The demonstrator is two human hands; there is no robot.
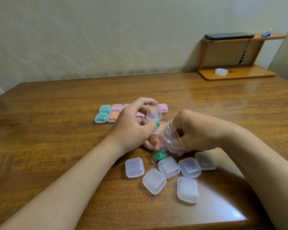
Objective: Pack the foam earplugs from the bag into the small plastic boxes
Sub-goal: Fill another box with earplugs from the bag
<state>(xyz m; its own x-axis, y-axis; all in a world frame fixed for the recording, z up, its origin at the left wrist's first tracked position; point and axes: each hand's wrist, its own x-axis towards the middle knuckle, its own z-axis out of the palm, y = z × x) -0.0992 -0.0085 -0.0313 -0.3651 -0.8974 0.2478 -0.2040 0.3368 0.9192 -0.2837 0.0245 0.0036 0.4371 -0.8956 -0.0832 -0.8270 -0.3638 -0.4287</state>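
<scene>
My right hand (192, 130) grips the crumpled top of a clear zip bag (165, 143) holding green, orange and pink foam earplugs. My left hand (133, 125) pinches a green earplug (158, 123) between thumb and finger, right beside the bag's mouth. Just beyond my left fingers stands an open small plastic box (154, 112) with an orange earplug inside. Several shut, filled boxes (105, 113) lie in rows behind my left hand. Several empty shut boxes (169, 166) lie in front of the bag.
The wooden table (56, 130) reaches back to a pale wall. At the far right corner stands a wooden shelf (236, 73) with a tape roll (221, 71) on its base and a black phone (229, 36) on top.
</scene>
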